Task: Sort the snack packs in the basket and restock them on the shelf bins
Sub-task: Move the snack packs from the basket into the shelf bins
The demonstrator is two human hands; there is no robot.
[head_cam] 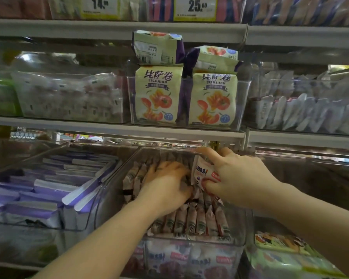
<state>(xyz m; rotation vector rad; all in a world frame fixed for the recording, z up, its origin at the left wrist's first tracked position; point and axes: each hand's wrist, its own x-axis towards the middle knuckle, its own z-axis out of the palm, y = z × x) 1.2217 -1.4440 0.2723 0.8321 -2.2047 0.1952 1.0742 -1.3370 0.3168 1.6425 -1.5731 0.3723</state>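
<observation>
Landmark: the clear middle bin [247, 228] on the lower shelf; every place below is given from it.
Task's thing: a white snack pack [203, 171] with red print, held upright over the rear right part of the bin, just above the packs already there.
Right hand [237, 178]: fingers clamped on the snack pack, thumb under its lower edge, index finger stretched over its top.
Left hand [165, 179]: inside the bin, just left of the held pack; fingers apart and laid flat on the standing packs, blurred.
Bin contents: rows of packs [189, 220] standing on edge, tightly side by side from the front wall to the back.
In the way: the packed rows fill the bin around both hands, and the shelf edge [169, 134] above hangs close over the right hand's knuckles.
Left of the bin: a clear bin of purple packs [48, 190], its wall touching the landmark's.
Above the bin: two cream bags [157, 95] with tomato pictures upright in a clear bin, and two more bags [158, 48] lying on top of them.
Above left: a bin of pale packs [69, 97].
Above right: a bin of white packs [300, 111].
Topmost shelf: yellow price tags [195, 9].
Below the bin: packs with dark red fruit pictures [189, 260]; to their right, green packs [286, 258].
</observation>
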